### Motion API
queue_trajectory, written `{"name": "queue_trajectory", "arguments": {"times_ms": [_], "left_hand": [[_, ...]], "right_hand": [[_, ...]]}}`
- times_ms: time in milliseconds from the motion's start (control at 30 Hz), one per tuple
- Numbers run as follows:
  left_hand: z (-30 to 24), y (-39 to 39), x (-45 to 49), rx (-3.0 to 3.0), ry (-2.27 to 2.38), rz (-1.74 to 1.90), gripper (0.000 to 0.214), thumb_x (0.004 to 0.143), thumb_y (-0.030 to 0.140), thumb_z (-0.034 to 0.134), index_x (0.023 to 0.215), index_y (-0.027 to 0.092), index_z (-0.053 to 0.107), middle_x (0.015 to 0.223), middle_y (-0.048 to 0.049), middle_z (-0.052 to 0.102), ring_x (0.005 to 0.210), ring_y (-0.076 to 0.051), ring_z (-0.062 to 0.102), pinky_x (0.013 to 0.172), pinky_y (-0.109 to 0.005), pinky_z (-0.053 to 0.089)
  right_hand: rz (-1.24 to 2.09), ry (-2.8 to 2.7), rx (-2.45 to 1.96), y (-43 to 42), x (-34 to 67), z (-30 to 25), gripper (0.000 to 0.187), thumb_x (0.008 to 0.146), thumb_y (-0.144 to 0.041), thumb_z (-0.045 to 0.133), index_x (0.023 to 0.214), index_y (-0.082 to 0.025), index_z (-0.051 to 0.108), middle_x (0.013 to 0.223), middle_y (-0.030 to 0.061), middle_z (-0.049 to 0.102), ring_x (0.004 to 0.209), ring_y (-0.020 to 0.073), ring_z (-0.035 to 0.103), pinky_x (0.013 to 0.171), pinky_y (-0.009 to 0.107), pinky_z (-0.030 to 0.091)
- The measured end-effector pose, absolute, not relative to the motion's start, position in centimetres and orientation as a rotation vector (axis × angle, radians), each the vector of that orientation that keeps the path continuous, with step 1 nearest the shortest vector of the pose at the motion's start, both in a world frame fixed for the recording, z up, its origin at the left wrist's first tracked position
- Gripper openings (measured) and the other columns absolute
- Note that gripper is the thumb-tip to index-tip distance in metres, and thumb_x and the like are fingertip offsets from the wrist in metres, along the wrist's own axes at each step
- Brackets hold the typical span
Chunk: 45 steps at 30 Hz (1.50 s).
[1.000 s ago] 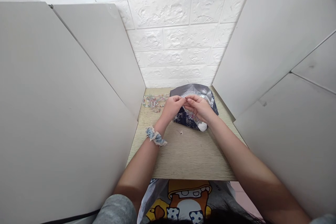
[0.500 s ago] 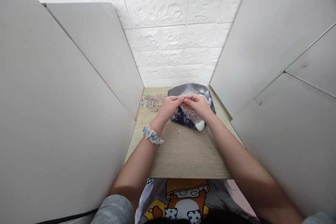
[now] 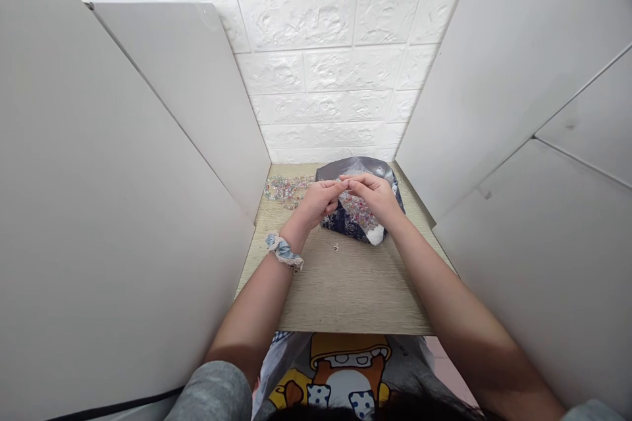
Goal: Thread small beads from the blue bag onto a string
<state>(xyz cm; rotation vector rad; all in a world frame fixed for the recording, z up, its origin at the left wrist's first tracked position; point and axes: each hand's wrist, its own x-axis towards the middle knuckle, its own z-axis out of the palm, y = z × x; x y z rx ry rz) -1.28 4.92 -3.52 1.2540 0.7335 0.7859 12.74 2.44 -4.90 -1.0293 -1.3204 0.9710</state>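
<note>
My left hand (image 3: 320,200) and my right hand (image 3: 375,196) meet fingertip to fingertip above a dark blue patterned pouch (image 3: 340,222). Both are closed in a pinch, and whatever lies between the fingertips is too small to make out. Inside the pouch, which has a grey lining, many small multicoloured beads (image 3: 363,212) show below my right hand. Left of the pouch, strands of colourful beads (image 3: 284,191) lie on the wooden tabletop (image 3: 355,289). A tiny metallic-looking piece (image 3: 336,247) rests on the wood in front of the pouch.
Pale panels stand close on the left (image 3: 182,72) and right (image 3: 474,79). A white brick-patterned wall (image 3: 326,72) closes off the back. My left wrist wears a light blue scrunchie (image 3: 285,252) with lace. Below the table edge is a cloth with a cartoon print (image 3: 350,375).
My right fingers have shifted slightly and straightened a little over the left fingertips, showing more of the beads in the pouch. Both hands stay pinched together in nearly the same place.
</note>
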Motion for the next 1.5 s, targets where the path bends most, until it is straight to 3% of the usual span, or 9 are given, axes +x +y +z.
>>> {"name": "queue_trajectory", "arguments": {"times_ms": [300, 467, 600, 733, 900, 1000, 1100, 1333, 1500], "left_hand": [[-3.6, 5.1, -1.3, 1.171, 0.708, 0.763, 0.023, 0.068, 0.032, 0.06, 0.061, 0.014, 0.049, 0.044, 0.009, 0.023, 0.034, -0.001, 0.021, 0.034, -0.018, 0.01], [-3.4, 4.8, -1.2, 1.0, 0.586, 0.653, 0.012, 0.069, 0.025, 0.048, 0.071, 0.014, 0.051, 0.065, -0.0005, 0.052, 0.051, -0.007, 0.051, 0.042, -0.018, 0.035], [-3.6, 4.9, -1.0, 0.991, 0.587, 0.655, 0.015, 0.071, 0.027, 0.05, 0.074, 0.013, 0.053, 0.071, -0.0018, 0.055, 0.06, -0.009, 0.056, 0.059, -0.023, 0.044], [-3.9, 4.9, -0.7, 1.104, 0.623, 0.762, 0.021, 0.069, 0.03, 0.061, 0.069, 0.012, 0.052, 0.064, 0.001, 0.054, 0.059, -0.005, 0.053, 0.066, -0.021, 0.043], [-4.0, 5.0, -0.5, 1.112, 0.683, 0.91, 0.022, 0.068, 0.032, 0.062, 0.07, 0.011, 0.053, 0.068, -0.0002, 0.056, 0.066, -0.006, 0.056, 0.07, -0.021, 0.044], [-3.9, 5.2, -0.5, 1.076, 0.745, 0.971, 0.017, 0.07, 0.027, 0.06, 0.071, 0.011, 0.052, 0.068, 0.0, 0.055, 0.06, -0.004, 0.053, 0.055, -0.015, 0.04], [-3.8, 5.4, -0.6, 1.079, 0.786, 0.985, 0.014, 0.071, 0.023, 0.057, 0.068, 0.012, 0.05, 0.066, 0.0014, 0.051, 0.046, 0.0, 0.04, 0.037, -0.013, 0.023], [-3.6, 5.4, -0.8, 1.144, 0.915, 0.965, 0.012, 0.07, 0.024, 0.053, 0.067, 0.014, 0.048, 0.056, 0.0053, 0.043, 0.036, 0.001, 0.026, 0.033, -0.015, 0.011], [-3.9, 5.7, -1.0, 1.162, 0.96, 1.026, 0.013, 0.07, 0.026, 0.055, 0.068, 0.014, 0.05, 0.052, 0.007, 0.038, 0.035, 0.001, 0.025, 0.033, -0.015, 0.012]], "right_hand": [[0.749, -1.39, -1.195, 2.1, 12.8, -4.4, 0.018, 0.072, -0.033, 0.055, 0.071, -0.017, 0.061, 0.076, 0.0032, 0.064, 0.075, 0.0156, 0.057, 0.072, 0.029, 0.044], [0.714, -1.463, -1.18, 2.4, 12.8, -4.7, 0.018, 0.076, -0.034, 0.048, 0.069, -0.018, 0.054, 0.066, 0.0004, 0.056, 0.064, 0.0128, 0.051, 0.062, 0.026, 0.04], [0.795, -1.454, -1.133, 2.6, 12.9, -4.7, 0.02, 0.076, -0.037, 0.048, 0.07, -0.018, 0.052, 0.067, 0.0001, 0.054, 0.065, 0.0126, 0.05, 0.063, 0.026, 0.04], [0.723, -1.437, -1.184, 2.7, 13.2, -4.9, 0.02, 0.077, -0.037, 0.047, 0.074, -0.018, 0.053, 0.075, 0.0017, 0.057, 0.072, 0.0137, 0.051, 0.067, 0.025, 0.04], [0.417, -1.692, -1.443, 2.9, 13.9, -5.5, 0.019, 0.083, -0.029, 0.04, 0.08, -0.018, 0.055, 0.081, 0.0033, 0.058, 0.077, 0.0152, 0.051, 0.069, 0.026, 0.038], [0.192, -1.999, -1.696, 3.0, 14.5, -6.2, 0.019, 0.082, -0.02, 0.039, 0.08, -0.017, 0.058, 0.087, 0.0065, 0.057, 0.084, 0.0174, 0.051, 0.07, 0.027, 0.036], [0.103, -2.143, -1.863, 3.2, 14.7, -6.9, 0.02, 0.082, -0.018, 0.039, 0.081, -0.017, 0.059, 0.09, 0.0085, 0.057, 0.084, 0.0182, 0.051, 0.067, 0.027, 0.035], [0.04, -2.186, -1.858, 3.4, 14.2, -7.6, 0.022, 0.084, -0.02, 0.037, 0.085, -0.018, 0.06, 0.09, 0.0082, 0.056, 0.086, 0.0191, 0.051, 0.066, 0.027, 0.035], [0.113, -2.007, -1.77, 3.0, 13.3, -6.3, 0.02, 0.083, -0.027, 0.042, 0.074, -0.017, 0.056, 0.08, 0.0064, 0.057, 0.079, 0.0173, 0.051, 0.064, 0.026, 0.035]]}}
